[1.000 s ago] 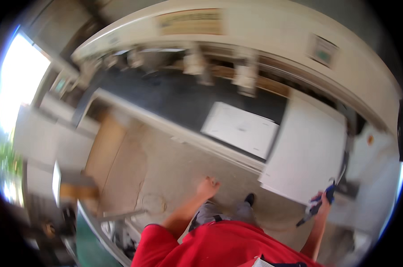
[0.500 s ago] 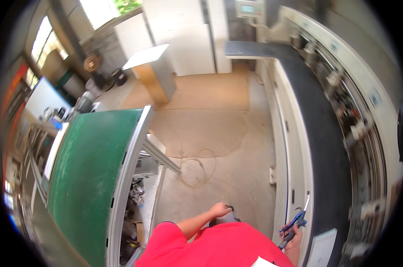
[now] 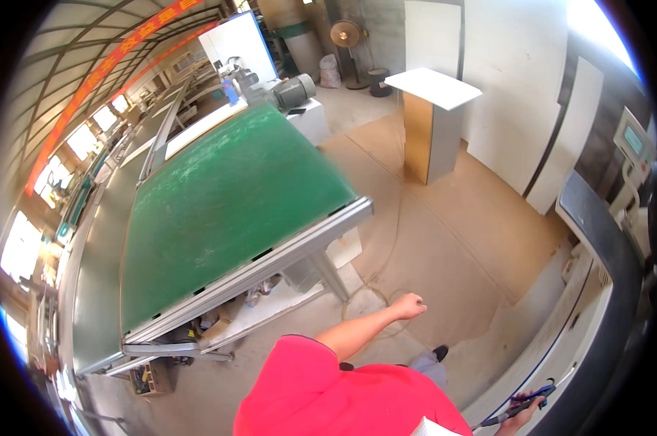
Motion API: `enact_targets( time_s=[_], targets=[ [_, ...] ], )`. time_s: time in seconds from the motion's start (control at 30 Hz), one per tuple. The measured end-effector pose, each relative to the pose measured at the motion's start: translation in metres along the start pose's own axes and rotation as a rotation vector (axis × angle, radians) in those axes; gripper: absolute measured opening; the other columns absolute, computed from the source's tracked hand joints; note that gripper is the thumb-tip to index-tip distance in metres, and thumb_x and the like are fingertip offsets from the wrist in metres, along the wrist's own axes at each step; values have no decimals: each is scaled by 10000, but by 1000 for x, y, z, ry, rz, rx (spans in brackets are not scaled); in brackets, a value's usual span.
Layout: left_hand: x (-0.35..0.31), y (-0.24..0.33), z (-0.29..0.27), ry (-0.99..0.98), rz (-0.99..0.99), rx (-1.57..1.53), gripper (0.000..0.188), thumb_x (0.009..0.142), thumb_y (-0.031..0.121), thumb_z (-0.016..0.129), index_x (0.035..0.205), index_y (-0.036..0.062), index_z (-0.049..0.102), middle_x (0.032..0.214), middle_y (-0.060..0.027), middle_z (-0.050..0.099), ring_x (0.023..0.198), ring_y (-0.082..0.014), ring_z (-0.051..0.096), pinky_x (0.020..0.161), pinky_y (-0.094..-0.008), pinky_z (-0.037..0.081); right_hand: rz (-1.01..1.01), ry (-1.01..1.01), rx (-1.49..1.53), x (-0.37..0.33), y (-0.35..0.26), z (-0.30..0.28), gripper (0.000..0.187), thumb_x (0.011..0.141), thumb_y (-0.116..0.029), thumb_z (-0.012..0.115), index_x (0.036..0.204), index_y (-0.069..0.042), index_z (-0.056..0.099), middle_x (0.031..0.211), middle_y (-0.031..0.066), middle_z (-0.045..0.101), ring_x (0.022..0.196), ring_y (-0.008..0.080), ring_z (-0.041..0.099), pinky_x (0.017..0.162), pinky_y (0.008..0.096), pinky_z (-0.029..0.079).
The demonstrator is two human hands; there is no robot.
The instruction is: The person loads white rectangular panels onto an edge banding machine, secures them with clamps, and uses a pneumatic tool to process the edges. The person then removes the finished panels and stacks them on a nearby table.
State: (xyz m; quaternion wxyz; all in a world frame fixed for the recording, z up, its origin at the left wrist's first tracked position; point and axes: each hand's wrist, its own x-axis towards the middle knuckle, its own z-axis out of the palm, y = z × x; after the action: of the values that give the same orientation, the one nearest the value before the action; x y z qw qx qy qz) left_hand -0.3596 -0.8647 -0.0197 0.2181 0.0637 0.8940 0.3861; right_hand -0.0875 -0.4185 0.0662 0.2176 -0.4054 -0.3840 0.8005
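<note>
Biggest thing here is the wide table with a green belt-like top and silver metal frame (image 3: pixel 234 218), off to the person's left. On the right there's a long pale machine with a curved dark-grey top (image 3: pixel 597 214). Further ahead stands a tall brown-and-grey box with a white board on it (image 3: pixel 415 138), and a thin pale cord (image 3: pixel 396 247) seems to run across the floor.

The handheld tool, blue and black with a slim metal tip (image 3: pixel 542 392), is low at the right, just beside the machine's front. Right hand (image 3: pixel 521 416) is wrapped around it; left hand (image 3: pixel 410 307) is loosely curled, nothing visible in it. My two cents for carrying it: firm grip, tip angled away from body and machine edge, and watch that cord underfoot.
</note>
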Motion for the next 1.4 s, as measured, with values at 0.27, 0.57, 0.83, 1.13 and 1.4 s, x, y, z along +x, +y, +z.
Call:
enact_targets(
  time_s=[0.27,0.57,0.83,1.13,1.4],
  targets=[
    [228,68,-112,255,-171,-193,539,787,397,674,1100,-41,649,1069,-218,666,1021,-296,644,881,-366,504,-114,29,-49,274,-134,213,424,891,-574,548,891,-152,513,622,-55,463,501,86,475,471,226,390],
    [687,141,-308,635,-170,-170,742,727,520,719,1183,-48,579,1158,-247,612,1111,-357,581,942,-412,465,-25,-167,-268,447,-67,481,408,952,-472,504,974,-66,549,597,-20,474,493,115,484,475,281,418],
    [943,175,-437,562,-232,-218,938,674,385,793,1371,-18,313,1280,-246,496,1177,-381,504,944,-460,464,247,-792,-907,492,-7,841,420,937,-357,541,1124,19,532,662,52,590,572,138,539,547,273,416],
    [985,75,-479,700,-294,-472,949,785,279,725,1446,-71,140,1105,-211,587,898,-304,617,733,-358,521,356,-822,-895,601,54,1011,480,961,-459,477,1044,12,524,618,42,498,523,164,514,523,300,439],
    [980,87,-497,451,-356,-1040,287,925,199,551,927,-88,564,712,-136,630,485,-154,576,417,-264,453,551,-763,-735,616,121,1071,509,937,-541,477,850,-42,527,634,58,516,533,197,526,537,311,449]
  ],
)
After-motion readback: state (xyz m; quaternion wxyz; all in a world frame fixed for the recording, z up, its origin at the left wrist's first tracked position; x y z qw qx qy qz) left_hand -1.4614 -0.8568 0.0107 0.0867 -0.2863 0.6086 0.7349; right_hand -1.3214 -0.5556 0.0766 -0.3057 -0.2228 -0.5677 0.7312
